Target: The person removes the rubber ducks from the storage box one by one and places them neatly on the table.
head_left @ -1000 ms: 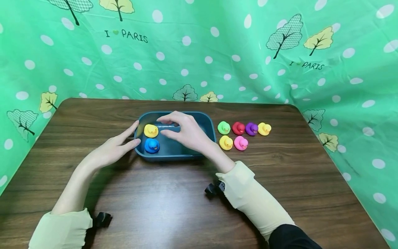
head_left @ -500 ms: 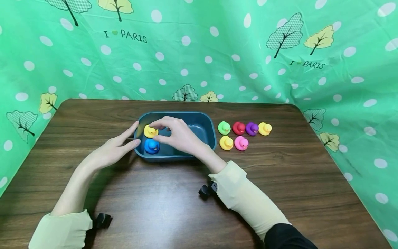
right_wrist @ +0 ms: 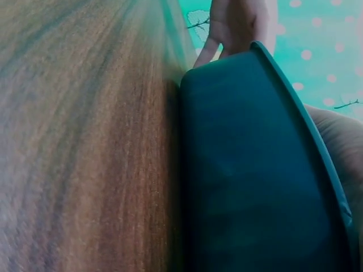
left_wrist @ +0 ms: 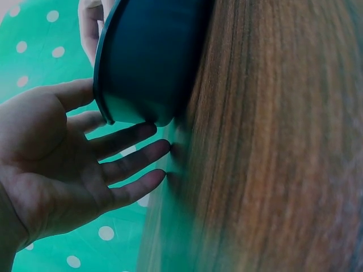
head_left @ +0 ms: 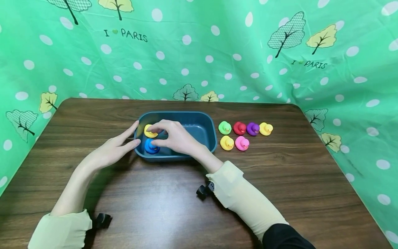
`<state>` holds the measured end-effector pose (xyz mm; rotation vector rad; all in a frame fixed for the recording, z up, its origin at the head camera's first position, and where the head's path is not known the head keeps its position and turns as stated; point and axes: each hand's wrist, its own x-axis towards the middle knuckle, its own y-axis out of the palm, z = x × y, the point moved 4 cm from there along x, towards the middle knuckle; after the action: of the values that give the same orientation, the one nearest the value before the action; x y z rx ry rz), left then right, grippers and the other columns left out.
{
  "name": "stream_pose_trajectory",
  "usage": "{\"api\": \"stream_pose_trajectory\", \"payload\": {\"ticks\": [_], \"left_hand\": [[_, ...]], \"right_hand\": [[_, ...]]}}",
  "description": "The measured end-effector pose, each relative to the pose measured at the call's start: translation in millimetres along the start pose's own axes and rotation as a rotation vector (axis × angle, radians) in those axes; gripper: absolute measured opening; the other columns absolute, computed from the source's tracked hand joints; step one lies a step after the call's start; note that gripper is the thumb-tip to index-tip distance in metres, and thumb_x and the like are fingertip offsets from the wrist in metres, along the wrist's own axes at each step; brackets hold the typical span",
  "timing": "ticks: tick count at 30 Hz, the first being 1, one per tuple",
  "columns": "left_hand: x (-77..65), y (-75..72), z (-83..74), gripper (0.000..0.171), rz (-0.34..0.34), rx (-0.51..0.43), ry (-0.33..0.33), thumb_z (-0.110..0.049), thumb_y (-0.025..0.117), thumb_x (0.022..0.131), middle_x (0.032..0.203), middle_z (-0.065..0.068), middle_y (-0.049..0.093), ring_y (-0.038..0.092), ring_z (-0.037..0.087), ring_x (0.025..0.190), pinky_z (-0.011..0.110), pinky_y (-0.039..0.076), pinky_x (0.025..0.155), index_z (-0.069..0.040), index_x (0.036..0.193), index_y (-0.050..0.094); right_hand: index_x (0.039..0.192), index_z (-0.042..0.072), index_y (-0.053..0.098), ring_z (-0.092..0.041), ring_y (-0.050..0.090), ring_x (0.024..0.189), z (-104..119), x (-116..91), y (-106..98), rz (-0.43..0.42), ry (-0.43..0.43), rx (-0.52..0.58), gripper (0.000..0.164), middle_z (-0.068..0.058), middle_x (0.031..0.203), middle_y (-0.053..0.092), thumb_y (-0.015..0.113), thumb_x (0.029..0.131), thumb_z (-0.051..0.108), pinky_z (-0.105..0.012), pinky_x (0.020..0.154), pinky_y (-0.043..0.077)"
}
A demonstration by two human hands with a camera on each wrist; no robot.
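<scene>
A dark blue rectangular tray (head_left: 199, 157) stands on the table, with a yellow rubber duck (head_left: 148, 131) and a blue rubber duck (head_left: 150, 146) at its left end. My left hand (head_left: 111, 149) rests against the tray's left end, thumb and fingers spread and nearly straight; the left wrist view shows the same hand (left_wrist: 74, 153) touching the tray wall. Over the two ducks reaches my right hand (head_left: 175, 137), its fingertips covering part of the yellow duck and its thumb tip in front of the blue one. A gap shows between thumb and fingers. The right wrist view hides the ducks behind the tray wall.
Right of the tray, two rows of rubber ducks sit on the wooden table (head_left: 273, 180): green (head_left: 225, 128), red (head_left: 239, 128), purple (head_left: 253, 129) and yellow (head_left: 266, 129) behind, yellow (head_left: 227, 143) and pink (head_left: 242, 143) in front. A green patterned cloth (head_left: 174, 41) hangs behind.
My right hand has moved left and slightly nearer inside the tray, from the middle to over the two ducks. The left hand and the ducks have stayed in place.
</scene>
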<state>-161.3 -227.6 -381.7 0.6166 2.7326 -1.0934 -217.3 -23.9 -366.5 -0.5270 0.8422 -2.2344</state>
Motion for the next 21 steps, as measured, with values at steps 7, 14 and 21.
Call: {"api": "stream_pose_trajectory", "payload": {"ticks": [7,14,21], "left_hand": [[-0.2,-0.9,1.0,0.072,-0.010,0.000,-0.011,-0.058,0.041,0.107,0.173,0.017,0.016,0.018,0.052,0.156,0.079,0.025,0.113,-0.044,0.164,-0.002],[-1.4,-1.3,1.8,0.071,-0.018,0.000,-0.025,-0.057,0.042,0.107,0.173,0.017,0.018,0.019,0.052,0.156,0.079,0.025,0.113,-0.048,0.163,-0.001],[-0.7,-0.3,0.9,0.071,-0.017,0.000,-0.022,-0.058,0.041,0.107,0.173,0.016,0.019,0.020,0.051,0.156,0.079,0.025,0.114,-0.047,0.163,-0.001]], "right_hand": [[0.132,0.009,0.069,-0.022,0.067,0.117,-3.2,1.9,3.4,0.035,0.010,0.017,0.042,-0.009,0.127,0.071,0.079,0.092,0.019,-0.040,0.103,0.055],[0.133,0.010,0.069,-0.020,0.067,0.119,-3.2,3.3,4.8,0.068,0.022,0.008,0.044,-0.007,0.129,0.071,0.080,0.091,0.020,-0.037,0.105,0.054],[0.134,0.011,0.069,-0.019,0.065,0.123,-5.5,2.5,6.6,0.108,0.025,-0.023,0.045,-0.007,0.133,0.071,0.080,0.091,0.020,-0.036,0.110,0.052]]}}
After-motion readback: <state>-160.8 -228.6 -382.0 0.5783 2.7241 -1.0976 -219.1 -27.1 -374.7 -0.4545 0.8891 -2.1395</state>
